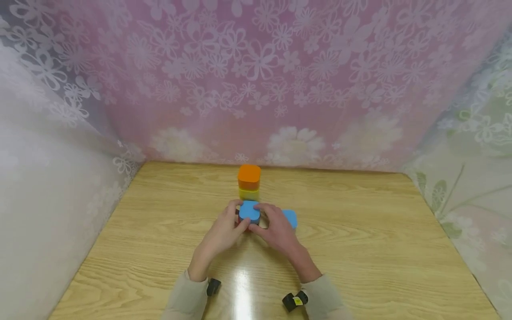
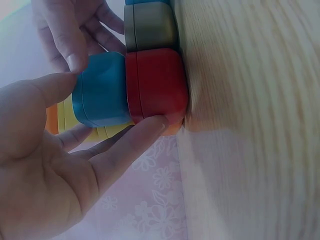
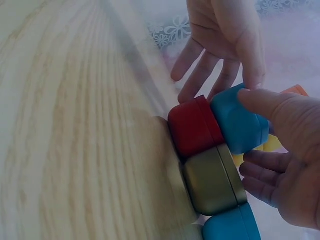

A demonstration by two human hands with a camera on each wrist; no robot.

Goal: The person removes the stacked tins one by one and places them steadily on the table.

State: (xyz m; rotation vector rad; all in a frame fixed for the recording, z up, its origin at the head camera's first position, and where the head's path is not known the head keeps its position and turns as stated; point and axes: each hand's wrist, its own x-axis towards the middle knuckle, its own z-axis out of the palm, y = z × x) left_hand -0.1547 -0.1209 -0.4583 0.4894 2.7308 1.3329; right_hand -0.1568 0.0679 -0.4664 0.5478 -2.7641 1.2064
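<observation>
A blue tin (image 1: 249,212) with rounded corners sits on top of a red tin (image 2: 157,90). My left hand (image 1: 224,229) holds the blue tin from the left, its thumb at the near edge. One of its fingers reaches down beside the red tin in the left wrist view. From the other side my right hand (image 1: 282,231) grips the same blue tin between thumb and fingers. Right of the red tin stands a gold tin (image 3: 212,182), mostly hidden by the hand in the head view. A second blue tin (image 1: 290,218) follows in that row.
Behind the held tin, an orange tin (image 1: 249,175) stands above a yellow one (image 1: 249,194). All stand on a wooden table (image 1: 360,231). Flowered cloth (image 1: 256,89) hangs along its back and sides. Small black devices (image 1: 294,301) are at both wrists.
</observation>
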